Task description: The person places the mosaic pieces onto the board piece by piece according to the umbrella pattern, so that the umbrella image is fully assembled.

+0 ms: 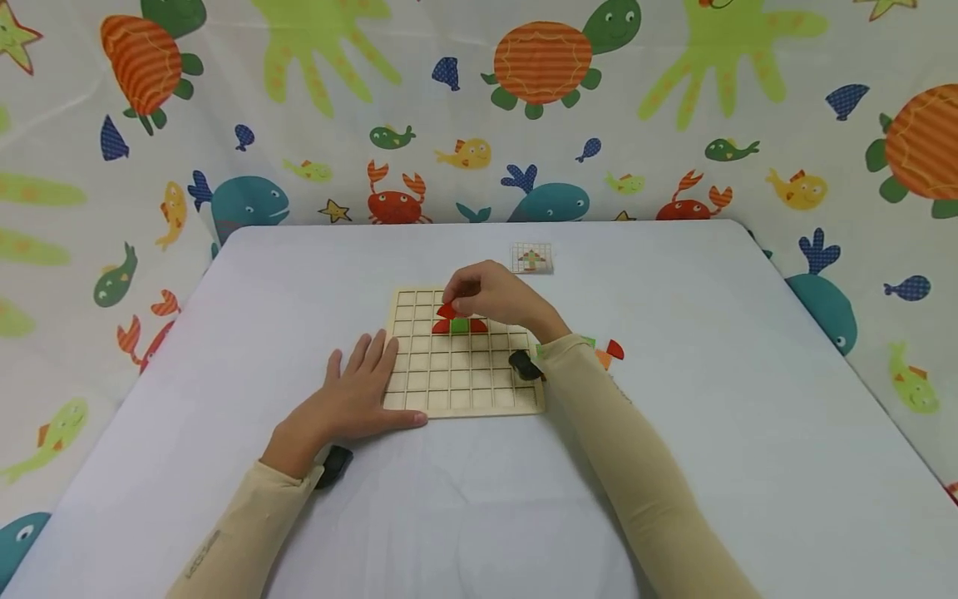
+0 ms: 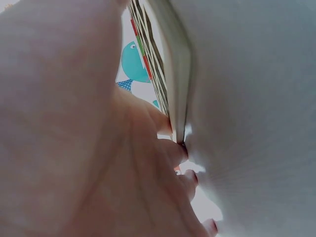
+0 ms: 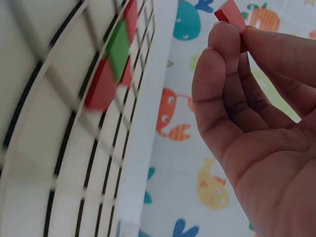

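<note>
Two beige sleeves (image 1: 243,532) cover my forearms nearest to me, over a white table (image 1: 449,516), with a small black device (image 1: 334,467) at my left wrist. Beyond it my left hand (image 1: 355,395) holds nothing: its fingers are straight and apart, lying along the left edge of the gridded wooden board (image 1: 437,383), while its thumb runs along the near edge, so the near left corner sits in the crook between them. Right of the board lie some loose pieces, partly hidden by my right sleeve: green (image 1: 590,341), orange (image 1: 603,358) and, farthest out, a red one (image 1: 615,349). Toward the far side of the board there is a row made of a green square (image 1: 460,326) with a left red piece (image 1: 440,328) and a right red piece (image 1: 478,327) on either side of it; from my right wrist I see a further red piece (image 3: 126,74) just behind that row. Above this part of the board is my right hand (image 1: 494,293), thumb and fingertips together, pinching a small red block (image 3: 233,15), which the right wrist view shows held up apart from the board. Past the board, just beyond my right hand, a small card (image 1: 532,258) with a coloured pattern on a grid lies on the table, and behind the table hangs a white cloth (image 1: 441,116) printed with turtles, crabs, whales and fish.
</note>
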Available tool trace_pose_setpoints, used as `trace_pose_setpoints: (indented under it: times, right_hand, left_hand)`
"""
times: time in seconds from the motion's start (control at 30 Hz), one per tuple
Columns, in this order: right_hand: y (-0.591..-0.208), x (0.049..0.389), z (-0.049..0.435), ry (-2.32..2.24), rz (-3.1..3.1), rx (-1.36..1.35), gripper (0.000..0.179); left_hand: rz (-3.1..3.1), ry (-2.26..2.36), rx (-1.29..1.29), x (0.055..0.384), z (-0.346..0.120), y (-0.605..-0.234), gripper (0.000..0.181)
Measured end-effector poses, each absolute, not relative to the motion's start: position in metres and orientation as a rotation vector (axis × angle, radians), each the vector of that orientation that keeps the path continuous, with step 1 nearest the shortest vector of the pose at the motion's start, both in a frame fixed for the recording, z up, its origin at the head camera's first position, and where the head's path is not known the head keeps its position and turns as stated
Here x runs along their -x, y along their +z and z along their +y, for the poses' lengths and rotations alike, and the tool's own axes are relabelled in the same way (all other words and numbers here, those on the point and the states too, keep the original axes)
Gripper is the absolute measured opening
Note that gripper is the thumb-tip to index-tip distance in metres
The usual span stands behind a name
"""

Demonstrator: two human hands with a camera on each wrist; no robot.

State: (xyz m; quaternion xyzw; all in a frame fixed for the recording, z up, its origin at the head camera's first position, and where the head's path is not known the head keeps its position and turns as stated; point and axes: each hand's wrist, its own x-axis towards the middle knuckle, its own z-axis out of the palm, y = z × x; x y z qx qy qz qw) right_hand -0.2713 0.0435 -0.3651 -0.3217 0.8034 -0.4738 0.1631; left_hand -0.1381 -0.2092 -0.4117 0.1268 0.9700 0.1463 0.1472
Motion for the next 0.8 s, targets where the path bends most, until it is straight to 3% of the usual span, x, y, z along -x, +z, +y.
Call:
trace_pose_setpoints:
  times: [0.43, 0.8]
  right_hand:
    - [-0.37, 0.264, -0.006, -1.138, 2.343, 1.115, 0.016]
    - [-0.381, 0.258, -0.017, -0.937, 2.389, 1.152, 0.016]
  left_hand:
    - [2.775, 0.451, -0.386, 0.134, -0.209, -0.405, 0.128]
    - [2.78, 0.458, -0.408, 0.135, -0.21, -0.408, 0.127]
